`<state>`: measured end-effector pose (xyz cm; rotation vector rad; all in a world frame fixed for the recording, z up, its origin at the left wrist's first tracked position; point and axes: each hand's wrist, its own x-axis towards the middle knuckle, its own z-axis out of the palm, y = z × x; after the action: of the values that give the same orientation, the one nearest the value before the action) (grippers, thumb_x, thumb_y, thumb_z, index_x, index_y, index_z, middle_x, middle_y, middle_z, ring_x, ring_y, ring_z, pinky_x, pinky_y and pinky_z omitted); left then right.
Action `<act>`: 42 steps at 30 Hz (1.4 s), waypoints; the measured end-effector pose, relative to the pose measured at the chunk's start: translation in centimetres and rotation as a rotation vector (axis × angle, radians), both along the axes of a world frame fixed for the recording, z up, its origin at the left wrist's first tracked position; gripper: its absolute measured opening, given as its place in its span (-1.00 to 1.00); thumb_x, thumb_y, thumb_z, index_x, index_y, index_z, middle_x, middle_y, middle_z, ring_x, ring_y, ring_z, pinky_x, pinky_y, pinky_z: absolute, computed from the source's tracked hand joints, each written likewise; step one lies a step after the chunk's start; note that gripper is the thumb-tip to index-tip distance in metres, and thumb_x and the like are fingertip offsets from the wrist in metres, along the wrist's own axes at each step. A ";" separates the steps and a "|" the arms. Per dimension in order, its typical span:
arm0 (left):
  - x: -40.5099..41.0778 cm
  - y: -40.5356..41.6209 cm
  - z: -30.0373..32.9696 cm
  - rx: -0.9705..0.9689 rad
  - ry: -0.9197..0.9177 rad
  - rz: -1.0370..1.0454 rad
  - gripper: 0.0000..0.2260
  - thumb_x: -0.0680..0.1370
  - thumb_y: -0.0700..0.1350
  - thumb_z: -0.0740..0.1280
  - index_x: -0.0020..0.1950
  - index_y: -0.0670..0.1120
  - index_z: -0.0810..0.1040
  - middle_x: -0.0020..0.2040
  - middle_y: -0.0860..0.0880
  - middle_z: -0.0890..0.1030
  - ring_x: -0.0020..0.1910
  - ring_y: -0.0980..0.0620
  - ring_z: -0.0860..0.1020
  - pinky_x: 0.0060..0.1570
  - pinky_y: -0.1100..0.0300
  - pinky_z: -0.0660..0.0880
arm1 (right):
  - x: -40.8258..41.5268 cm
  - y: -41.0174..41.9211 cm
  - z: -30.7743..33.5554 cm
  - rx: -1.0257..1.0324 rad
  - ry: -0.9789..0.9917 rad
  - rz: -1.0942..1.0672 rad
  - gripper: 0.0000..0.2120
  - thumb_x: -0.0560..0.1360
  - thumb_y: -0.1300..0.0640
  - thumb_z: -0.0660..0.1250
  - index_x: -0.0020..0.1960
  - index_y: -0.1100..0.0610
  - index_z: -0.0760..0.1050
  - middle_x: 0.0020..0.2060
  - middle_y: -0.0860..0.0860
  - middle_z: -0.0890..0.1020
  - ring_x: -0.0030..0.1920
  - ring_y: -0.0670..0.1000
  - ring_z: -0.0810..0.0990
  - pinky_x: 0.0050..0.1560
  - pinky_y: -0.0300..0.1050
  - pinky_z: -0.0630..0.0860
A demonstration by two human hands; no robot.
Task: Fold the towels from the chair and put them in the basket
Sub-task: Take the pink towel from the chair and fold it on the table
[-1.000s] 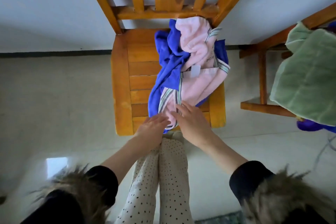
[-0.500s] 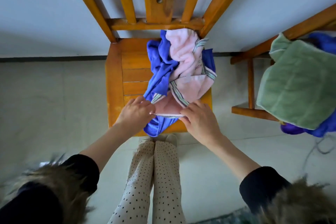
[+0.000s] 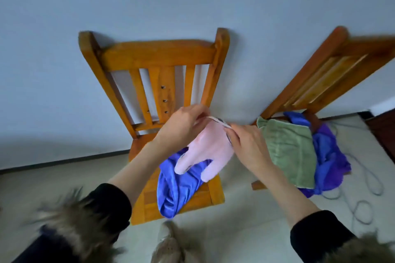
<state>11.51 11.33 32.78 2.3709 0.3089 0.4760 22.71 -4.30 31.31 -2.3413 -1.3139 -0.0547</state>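
Both hands pinch the striped top edge of a pale pink towel (image 3: 210,147), the left hand (image 3: 183,126) and right hand (image 3: 245,145) close together. The soft, crumpled towel hangs below them over a blue towel (image 3: 177,186) on the wooden chair (image 3: 158,55). No readable writing shows.

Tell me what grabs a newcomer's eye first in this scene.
The pink towel stands out first, held up by its striped edge between the left hand and right hand, above the seat of the orange wooden chair. Under it a bright blue towel spills over the seat's front. To the right, a green towel lies over blue and purple cloth on a second wooden chair.
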 end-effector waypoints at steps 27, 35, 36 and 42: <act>-17.0 -5.7 17.7 0.068 0.016 0.675 -0.92 0.54 -0.13 0.31 -0.07 -0.09 0.58 -0.21 0.04 0.56 -0.19 0.03 0.50 -0.31 0.38 0.31 | -4.0 -3.1 25.8 0.373 0.199 0.265 -0.89 0.46 0.24 0.34 -0.17 0.22 0.63 -0.25 0.07 0.60 -0.21 0.02 0.52 -0.22 -0.42 0.34; -30.1 -5.8 18.0 0.058 -0.081 0.982 -0.93 0.53 -0.08 0.33 -0.14 -0.02 0.51 -0.26 0.12 0.55 -0.26 0.15 0.49 -0.30 0.39 0.33 | -13.3 1.8 25.1 0.322 0.202 0.460 -0.96 0.43 0.19 0.40 -0.21 0.14 0.59 -0.34 -0.15 0.44 -0.30 -0.17 0.42 -0.26 -0.53 0.28; -31.8 -5.8 18.1 0.077 -0.088 1.003 -0.97 0.53 -0.12 0.32 -0.10 -0.05 0.52 -0.22 0.07 0.56 -0.23 0.09 0.49 -0.28 0.33 0.32 | -14.8 2.6 25.2 0.322 0.211 0.488 -0.95 0.43 0.19 0.40 -0.21 0.13 0.58 -0.33 -0.13 0.45 -0.29 -0.17 0.42 -0.25 -0.52 0.29; -43.5 -5.8 18.5 0.203 -0.082 1.195 -0.93 0.52 -0.24 0.33 -0.05 -0.19 0.59 -0.12 -0.04 0.52 -0.19 0.02 0.45 -0.16 0.27 0.28 | -25.6 8.4 25.5 0.304 0.244 0.658 -0.89 0.46 0.16 0.37 -0.23 0.05 0.50 -0.23 -0.05 0.52 -0.20 -0.09 0.46 -0.23 -0.42 0.31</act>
<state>-32.01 5.49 51.29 2.0973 1.7160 1.1553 -2.87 4.06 56.79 -1.5275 -1.7336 0.2145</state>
